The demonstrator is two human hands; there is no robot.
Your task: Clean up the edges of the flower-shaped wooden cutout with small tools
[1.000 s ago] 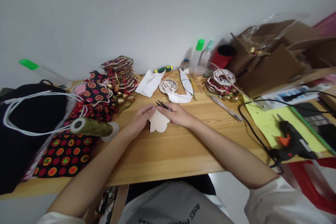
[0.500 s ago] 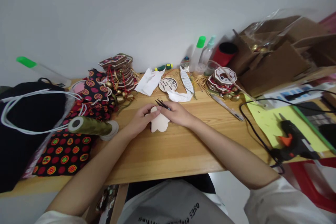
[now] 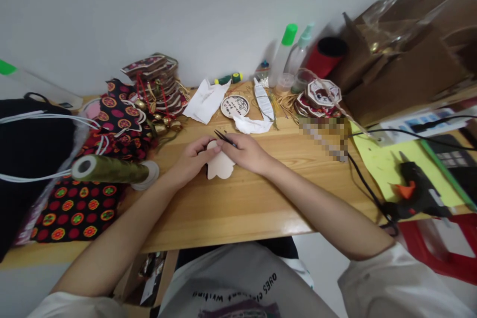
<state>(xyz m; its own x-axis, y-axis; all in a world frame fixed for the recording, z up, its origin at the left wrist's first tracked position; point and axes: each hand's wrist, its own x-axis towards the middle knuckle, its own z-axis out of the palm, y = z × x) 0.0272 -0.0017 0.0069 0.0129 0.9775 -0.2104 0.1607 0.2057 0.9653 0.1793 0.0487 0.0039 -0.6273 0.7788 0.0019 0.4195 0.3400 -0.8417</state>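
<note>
At frame centre, a pale, scalloped wooden cutout [image 3: 220, 168] lies flat on the smooth plank table [image 3: 238, 208]. The left hand [image 3: 192, 159] pinches its upper edge; the right hand [image 3: 246, 151] grips thin black tweezers [image 3: 223, 138] over it. Bare wood lies toward the near edge — clutter rings the rest. Upper right, an open cardboard box [image 3: 402, 59]; its contents are unclear.

**Wood, cloth and plastic on the bench**

The table [image 3: 242, 208] is pale varnished wood with a soft sheen. The flower-shaped cutout [image 3: 220, 168] looks like matt, unfinished plywood. The tweezers [image 3: 223, 137] are dark metal. The printed fabric [image 3: 78, 206] is matt cloth; the thread spool [image 3: 112, 171] is faintly glossy. The glue gun [image 3: 415, 191] is black plastic.
</note>
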